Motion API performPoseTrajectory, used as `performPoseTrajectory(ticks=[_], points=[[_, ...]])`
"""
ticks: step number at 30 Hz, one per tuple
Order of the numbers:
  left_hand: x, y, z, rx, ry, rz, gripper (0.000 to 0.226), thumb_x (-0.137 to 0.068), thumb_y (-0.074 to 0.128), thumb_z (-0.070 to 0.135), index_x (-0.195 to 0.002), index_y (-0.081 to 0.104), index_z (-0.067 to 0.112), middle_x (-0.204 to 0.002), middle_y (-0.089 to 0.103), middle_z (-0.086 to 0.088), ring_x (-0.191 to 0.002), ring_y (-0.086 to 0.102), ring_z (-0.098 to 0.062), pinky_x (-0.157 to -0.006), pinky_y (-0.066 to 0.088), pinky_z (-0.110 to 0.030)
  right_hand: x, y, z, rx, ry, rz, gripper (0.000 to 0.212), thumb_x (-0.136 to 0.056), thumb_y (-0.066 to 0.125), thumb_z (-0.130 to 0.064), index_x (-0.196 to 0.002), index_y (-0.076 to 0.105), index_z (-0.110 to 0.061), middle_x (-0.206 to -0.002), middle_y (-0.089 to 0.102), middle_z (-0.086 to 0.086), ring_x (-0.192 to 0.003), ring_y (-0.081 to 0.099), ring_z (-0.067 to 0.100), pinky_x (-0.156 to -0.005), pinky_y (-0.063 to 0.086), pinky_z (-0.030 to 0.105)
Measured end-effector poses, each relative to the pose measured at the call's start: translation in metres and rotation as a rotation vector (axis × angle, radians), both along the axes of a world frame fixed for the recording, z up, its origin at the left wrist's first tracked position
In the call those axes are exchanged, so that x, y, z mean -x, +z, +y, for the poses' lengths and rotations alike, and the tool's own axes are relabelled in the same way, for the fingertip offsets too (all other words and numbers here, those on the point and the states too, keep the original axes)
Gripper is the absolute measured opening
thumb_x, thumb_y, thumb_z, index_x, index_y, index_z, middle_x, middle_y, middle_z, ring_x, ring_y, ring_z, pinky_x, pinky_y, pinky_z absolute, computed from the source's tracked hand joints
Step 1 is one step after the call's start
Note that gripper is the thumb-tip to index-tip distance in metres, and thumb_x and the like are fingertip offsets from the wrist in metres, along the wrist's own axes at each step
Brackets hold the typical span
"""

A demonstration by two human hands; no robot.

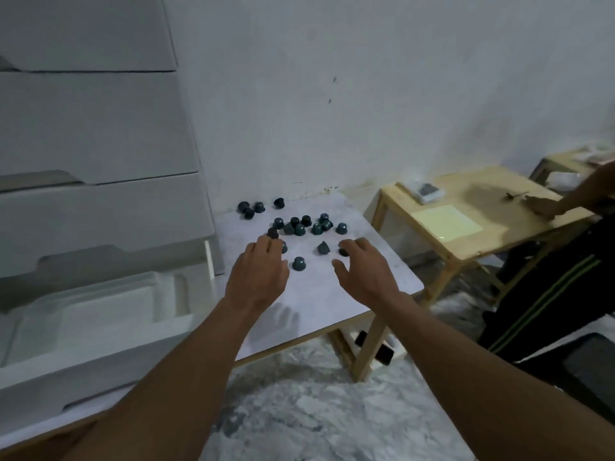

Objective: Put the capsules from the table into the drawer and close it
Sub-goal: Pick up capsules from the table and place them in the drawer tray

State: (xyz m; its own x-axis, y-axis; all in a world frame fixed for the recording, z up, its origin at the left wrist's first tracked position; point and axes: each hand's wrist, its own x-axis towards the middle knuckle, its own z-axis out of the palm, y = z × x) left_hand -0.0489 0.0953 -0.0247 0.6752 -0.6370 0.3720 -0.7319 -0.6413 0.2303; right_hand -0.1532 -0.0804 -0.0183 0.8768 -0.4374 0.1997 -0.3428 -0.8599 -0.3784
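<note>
Standing open at far left, the drawer (100, 314) shows a white interior. Left hand (258, 277) hovers palm-down, fingers relaxed and gripping nothing, tips at the nearest of the capsules (299, 229) scattered on the table (316, 304). Right hand (362, 271), likewise spread and empty, hovers beside them. Wooden bench (466, 193) stands at right.

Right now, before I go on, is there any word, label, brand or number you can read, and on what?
None can be read.
The small dark green capsules show no legible marking.
The flat grey-and-white pack on the light wooden side table may carry print, too blurred to read.
</note>
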Motion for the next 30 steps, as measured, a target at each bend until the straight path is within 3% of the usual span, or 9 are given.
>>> performPoseTrajectory(ticks=[6,10,20,26,30], points=[[-0.005,-0.03,-0.03,-0.103,0.109,0.085,0.03,-0.082,0.063,0.017,-0.109,0.06,0.004,-0.102,0.063,-0.015,-0.083,0.062,-0.033,-0.064,0.052,-0.037,-0.028,-0.022,-0.042,-0.034,0.125,0.064,0.043,-0.091,0.054,-0.03,-0.13,0.05,-0.012,-0.126,0.054,0.011,-0.115,0.051,0.03,-0.093,0.042,0.037],[-0.025,-0.04,-0.041,-0.138,0.168,0.148,0.034,-0.09,0.053,0.023,-0.12,0.055,0.007,-0.114,0.058,-0.011,-0.097,0.058,-0.03,-0.074,0.049,-0.039,-0.06,-0.042,-0.052,-0.069,0.206,0.102,0.043,-0.091,0.055,-0.029,-0.13,0.049,-0.011,-0.128,0.053,0.01,-0.115,0.052,0.028,-0.094,0.042,0.035],[-0.099,-0.092,-0.074,-0.281,0.152,0.336,0.028,-0.092,0.045,0.024,-0.117,0.05,0.012,-0.119,0.052,-0.008,-0.101,0.056,-0.027,-0.078,0.05,-0.036,-0.144,-0.097,-0.055,-0.174,0.264,0.274,0.032,-0.09,0.054,-0.018,-0.12,0.055,-0.009,-0.122,0.055,0.012,-0.106,0.057,0.031,-0.086,0.046,0.035],[-0.128,-0.116,-0.088,-0.326,0.114,0.437,0.034,-0.095,0.046,0.026,-0.127,0.044,0.016,-0.131,0.042,-0.008,-0.105,0.057,-0.026,-0.078,0.05,-0.036,-0.181,-0.121,-0.054,-0.205,0.245,0.405,0.038,-0.091,0.053,-0.018,-0.129,0.05,-0.012,-0.126,0.052,0.013,-0.107,0.056,0.034,-0.088,0.048,0.039],[-0.139,-0.13,-0.09,-0.334,0.09,0.507,0.031,-0.094,0.048,0.027,-0.123,0.046,0.016,-0.125,0.044,-0.008,-0.103,0.057,-0.026,-0.077,0.049,-0.035,-0.192,-0.134,-0.051,-0.235,0.238,0.478,0.038,-0.093,0.049,-0.018,-0.13,0.049,-0.013,-0.122,0.05,0.013,-0.102,0.057,0.035,-0.087,0.048,0.038]])
